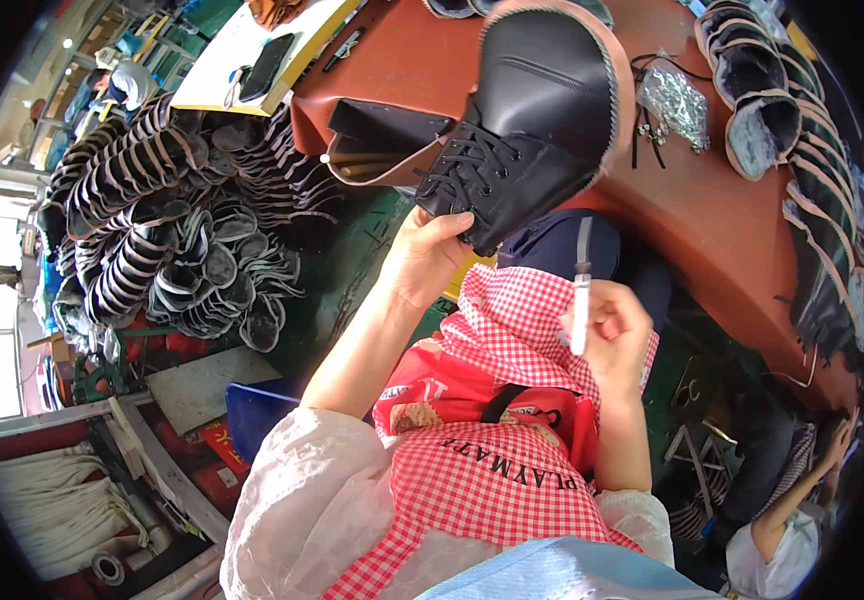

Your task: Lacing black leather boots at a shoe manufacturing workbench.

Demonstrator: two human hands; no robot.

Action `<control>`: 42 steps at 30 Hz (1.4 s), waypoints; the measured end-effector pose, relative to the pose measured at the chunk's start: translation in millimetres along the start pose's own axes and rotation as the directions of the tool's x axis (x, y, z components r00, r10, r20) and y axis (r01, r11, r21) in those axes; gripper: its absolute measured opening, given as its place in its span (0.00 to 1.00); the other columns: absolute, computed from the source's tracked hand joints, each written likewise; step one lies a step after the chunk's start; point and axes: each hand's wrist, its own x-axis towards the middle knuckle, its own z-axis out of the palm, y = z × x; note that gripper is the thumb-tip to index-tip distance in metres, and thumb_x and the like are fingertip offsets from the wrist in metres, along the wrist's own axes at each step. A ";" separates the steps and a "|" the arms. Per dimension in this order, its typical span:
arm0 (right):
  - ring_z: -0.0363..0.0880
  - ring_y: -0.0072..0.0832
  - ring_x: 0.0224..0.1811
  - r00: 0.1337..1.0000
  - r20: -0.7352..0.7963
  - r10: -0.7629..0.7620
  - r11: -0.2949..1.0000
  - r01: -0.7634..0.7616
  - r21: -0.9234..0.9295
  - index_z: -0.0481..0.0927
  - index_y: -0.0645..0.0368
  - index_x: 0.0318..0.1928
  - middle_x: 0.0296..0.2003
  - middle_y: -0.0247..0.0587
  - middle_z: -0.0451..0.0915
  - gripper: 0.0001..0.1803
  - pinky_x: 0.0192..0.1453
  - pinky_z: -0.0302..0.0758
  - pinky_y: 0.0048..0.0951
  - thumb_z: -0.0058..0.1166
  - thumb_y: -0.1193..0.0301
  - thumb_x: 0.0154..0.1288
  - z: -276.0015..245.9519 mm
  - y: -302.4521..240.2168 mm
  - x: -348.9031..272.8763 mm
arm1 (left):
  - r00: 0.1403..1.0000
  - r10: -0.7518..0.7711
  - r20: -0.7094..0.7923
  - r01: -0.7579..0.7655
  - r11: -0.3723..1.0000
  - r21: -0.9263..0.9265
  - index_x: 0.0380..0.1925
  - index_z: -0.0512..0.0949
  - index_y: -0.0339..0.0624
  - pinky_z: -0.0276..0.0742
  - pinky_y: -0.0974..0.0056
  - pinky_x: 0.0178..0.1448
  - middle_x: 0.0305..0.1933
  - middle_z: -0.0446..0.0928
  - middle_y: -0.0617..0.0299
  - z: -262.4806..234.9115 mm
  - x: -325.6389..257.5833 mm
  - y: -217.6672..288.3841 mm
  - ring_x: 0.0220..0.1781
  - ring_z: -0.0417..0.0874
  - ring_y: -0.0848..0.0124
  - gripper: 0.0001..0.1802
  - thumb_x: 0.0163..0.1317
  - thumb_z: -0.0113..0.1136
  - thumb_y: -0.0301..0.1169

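In my left hand (pixel 434 255) is a black leather lace-up shoe (pixel 552 95), gripped by the collar beside its laces, thumb on top. Its rounded toe points up and away, and a stitched tan welt runs around the edge. The black laces are threaded through the eyelets. My right hand (pixel 612 335) is closed around a slim white-handled tool (pixel 580 310) with a dark collar and a narrow grey tip pointing up. Blur hides what kind it is. The tool is apart from the shoe, to the right of and below it.
A red-brown covered table (pixel 692 215) carries a clear bag of small metal parts (pixel 677 105) and rows of shoe uppers (pixel 762 125) on the right. More uppers (pixel 137 180) are piled at left. A phone (pixel 267 68) lies on a white board. Another person's arm (pixel 802 490) shows lower right.
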 end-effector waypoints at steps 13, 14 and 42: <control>0.64 0.09 0.20 0.997 0.022 0.075 0.968 -0.067 -0.243 0.78 0.63 0.44 0.31 0.30 0.76 0.19 0.23 0.61 0.13 0.64 0.81 0.47 21.8 10.1 2.8 | 0.978 0.210 0.012 -0.211 0.977 0.026 0.61 0.65 0.38 0.67 0.60 0.69 0.60 0.72 0.57 31.5 2.8 -30.0 0.62 0.74 0.65 0.30 0.56 0.56 0.16; 0.63 0.08 0.19 0.998 0.013 0.068 0.969 -0.063 -0.237 0.78 0.63 0.45 0.30 0.29 0.76 0.20 0.23 0.60 0.13 0.64 0.81 0.48 23.3 10.0 3.3 | 0.979 0.205 0.014 -0.205 0.978 0.020 0.61 0.65 0.38 0.67 0.60 0.69 0.60 0.72 0.57 30.9 2.4 -31.4 0.62 0.74 0.65 0.30 0.56 0.56 0.16; 0.75 0.12 0.25 0.995 -0.091 0.041 0.991 -0.052 -0.122 0.78 0.68 0.46 0.30 0.35 0.81 0.15 0.26 0.69 0.13 0.63 0.78 0.59 0.9 15.9 37.8 | 0.961 0.271 -0.048 -0.261 0.952 0.158 0.62 0.62 0.35 0.67 0.56 0.68 0.61 0.71 0.53 14.6 2.5 -31.2 0.63 0.72 0.60 0.33 0.55 0.57 0.17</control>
